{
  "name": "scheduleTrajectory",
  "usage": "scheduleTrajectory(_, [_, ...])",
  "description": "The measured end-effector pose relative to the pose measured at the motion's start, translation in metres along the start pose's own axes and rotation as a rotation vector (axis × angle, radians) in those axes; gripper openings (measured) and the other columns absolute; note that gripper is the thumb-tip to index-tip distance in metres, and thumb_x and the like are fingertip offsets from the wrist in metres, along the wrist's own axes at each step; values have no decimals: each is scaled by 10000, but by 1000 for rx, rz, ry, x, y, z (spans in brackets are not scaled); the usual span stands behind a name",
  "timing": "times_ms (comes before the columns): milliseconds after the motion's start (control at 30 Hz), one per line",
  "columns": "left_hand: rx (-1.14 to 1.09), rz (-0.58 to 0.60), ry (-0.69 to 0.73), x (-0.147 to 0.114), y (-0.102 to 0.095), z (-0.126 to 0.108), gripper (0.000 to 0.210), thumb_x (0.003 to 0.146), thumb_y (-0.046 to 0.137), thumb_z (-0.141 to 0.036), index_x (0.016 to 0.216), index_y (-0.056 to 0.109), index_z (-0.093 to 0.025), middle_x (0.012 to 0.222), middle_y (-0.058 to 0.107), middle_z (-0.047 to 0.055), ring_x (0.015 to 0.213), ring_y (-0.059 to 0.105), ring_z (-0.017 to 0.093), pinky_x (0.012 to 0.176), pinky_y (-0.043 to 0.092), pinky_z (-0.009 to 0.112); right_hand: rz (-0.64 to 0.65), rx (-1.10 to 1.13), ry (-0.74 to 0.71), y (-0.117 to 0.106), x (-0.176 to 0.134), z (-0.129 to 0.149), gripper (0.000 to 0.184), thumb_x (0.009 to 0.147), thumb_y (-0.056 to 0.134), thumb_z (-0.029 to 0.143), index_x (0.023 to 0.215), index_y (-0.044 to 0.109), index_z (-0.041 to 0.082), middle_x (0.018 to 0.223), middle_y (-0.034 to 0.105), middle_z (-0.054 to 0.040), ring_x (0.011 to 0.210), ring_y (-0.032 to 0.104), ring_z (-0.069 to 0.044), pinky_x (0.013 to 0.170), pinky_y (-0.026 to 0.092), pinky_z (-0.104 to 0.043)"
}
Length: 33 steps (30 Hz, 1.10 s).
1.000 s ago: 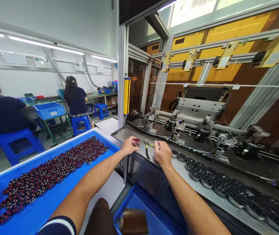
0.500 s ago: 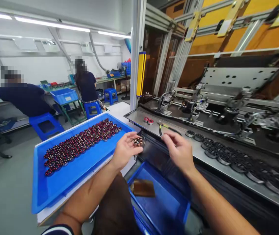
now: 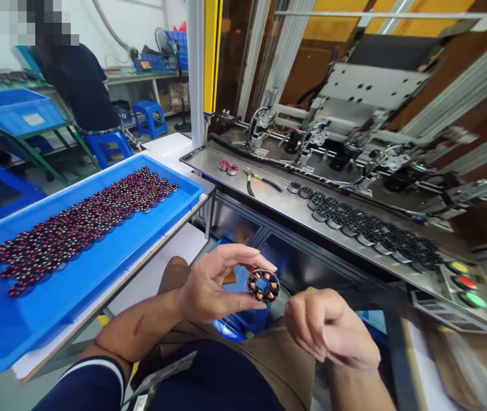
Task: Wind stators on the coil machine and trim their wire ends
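Between the thumb and fingers of my left hand (image 3: 222, 285) is a motor stator (image 3: 272, 286), a small black ring with copper windings inside. Its open face is turned toward me. A thin wire (image 3: 285, 291) runs from its right side toward my right hand (image 3: 331, 328). The fingertips of that hand are pinched together at the wire's end, just right of the stator; the exact grip is hidden by the fingers. Both hands are over my lap.
A blue tray (image 3: 110, 279) holding many stators (image 3: 85, 222) stands at left. On the metal bench (image 3: 264, 200) lie pliers (image 3: 263, 180), two red-topped parts (image 3: 228, 167) and rows of black rings (image 3: 354, 220). Push buttons (image 3: 463, 282) sit at right, machine fixtures (image 3: 346, 151) behind. A person (image 3: 78, 85) sits beyond.
My view has swung right and downward. Both hands have come closer to my body and nearer each other. The stator has turned to show its open face.
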<state>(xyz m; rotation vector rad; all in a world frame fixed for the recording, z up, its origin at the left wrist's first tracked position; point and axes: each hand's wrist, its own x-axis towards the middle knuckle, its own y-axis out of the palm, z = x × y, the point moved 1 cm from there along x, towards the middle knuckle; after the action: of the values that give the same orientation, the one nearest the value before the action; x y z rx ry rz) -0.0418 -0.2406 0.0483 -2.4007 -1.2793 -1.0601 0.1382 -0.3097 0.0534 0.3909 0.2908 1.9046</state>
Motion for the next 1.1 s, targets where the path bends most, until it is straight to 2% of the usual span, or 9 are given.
scheduleTrajectory(67, [4,6,16,-1,-2,0,580,797,772,-173,1313,514,-240,1078,731,66,957,697,166,879,571,287,54,-20,54,-4,-1,-16,329,787,757,449,614,643,193,505,565,-5,443,462,-113,472,354,-251])
scheduleTrajectory(200, [192,27,103,-1,-8,3,588,775,766,-117,1305,543,-244,1063,712,57,994,663,188,906,543,330,-200,125,157,24,6,-45,364,637,868,476,791,707,189,644,672,-30,539,575,-147,515,449,-264])
scheduleTrajectory(367, [275,38,132,2,-9,5,589,759,789,-144,1293,554,-229,1026,692,57,973,649,189,877,541,329,-380,302,205,57,10,-50,297,647,893,379,700,678,181,532,631,13,444,533,-96,437,422,-196])
scheduleTrajectory(500, [138,4,-10,0,-7,8,615,756,805,-160,1297,527,-245,1057,698,56,959,669,173,879,558,307,-258,261,219,43,-5,-50,299,694,858,428,695,675,191,428,592,29,313,441,-68,347,341,-166])
scheduleTrajectory(567, [-13,-20,-125,-3,-5,11,621,757,811,-166,1297,515,-247,1088,707,63,952,689,164,861,573,281,-185,154,247,28,-10,-44,308,692,858,444,703,691,185,429,600,14,323,469,-84,372,375,-187])
scheduleTrajectory(700, [-233,41,-269,-8,-2,12,613,805,752,-84,1327,502,-284,1199,700,77,1022,702,153,905,564,255,-268,-101,143,4,-7,-15,360,720,823,518,778,706,183,548,656,-15,436,538,-112,471,413,-232])
scheduleTrajectory(767, [-265,117,-290,-10,0,10,634,834,706,-49,1365,475,-307,1262,679,86,1088,686,163,966,543,283,-315,-191,93,3,-2,-1,397,792,741,562,729,668,177,525,613,-1,423,474,-99,461,358,-234])
scheduleTrajectory(867, [-251,166,-286,-15,2,11,630,858,680,-79,1400,437,-290,1315,640,133,1151,660,206,1014,526,363,-343,-266,147,12,4,5,443,836,702,544,617,577,179,456,527,22,437,399,-91,475,303,-237])
scheduleTrajectory(1100, [-223,-4,-283,-20,5,20,720,668,876,-159,1290,530,-265,1046,645,58,816,664,112,757,576,226,-296,-217,147,19,1,-11,528,796,708,601,551,480,193,447,434,43,466,339,-93,493,263,-248])
